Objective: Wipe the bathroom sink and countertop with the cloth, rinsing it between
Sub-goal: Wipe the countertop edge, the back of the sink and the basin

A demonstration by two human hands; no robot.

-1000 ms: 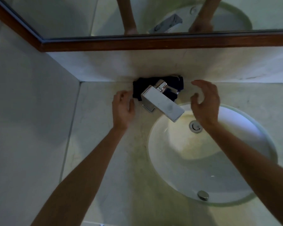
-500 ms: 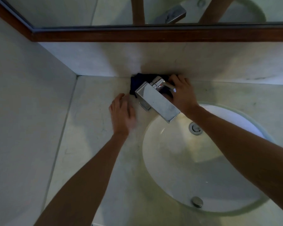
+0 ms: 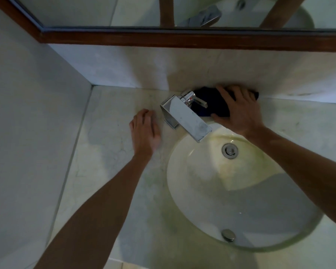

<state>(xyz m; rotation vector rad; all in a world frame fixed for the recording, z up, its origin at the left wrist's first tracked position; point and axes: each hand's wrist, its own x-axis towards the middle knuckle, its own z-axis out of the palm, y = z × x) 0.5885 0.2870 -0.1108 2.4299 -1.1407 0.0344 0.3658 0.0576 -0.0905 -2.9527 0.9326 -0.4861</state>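
A dark cloth lies bunched on the pale countertop, behind the chrome faucet and against the back wall. My right hand presses on the cloth with its fingers spread over it and its thumb along the near edge. My left hand rests flat on the countertop just left of the faucet, holding nothing. The oval white sink sits in front of the faucet, with a yellowish stain around its drain.
A side wall closes the countertop on the left. A mirror in a wooden frame hangs above the backsplash and reflects my forearms. The sink's overflow cap sits on its near wall.
My right hand reached behind the faucet, landed on the cloth and slid it to the right along the back wall. My left hand settled flat on the countertop.
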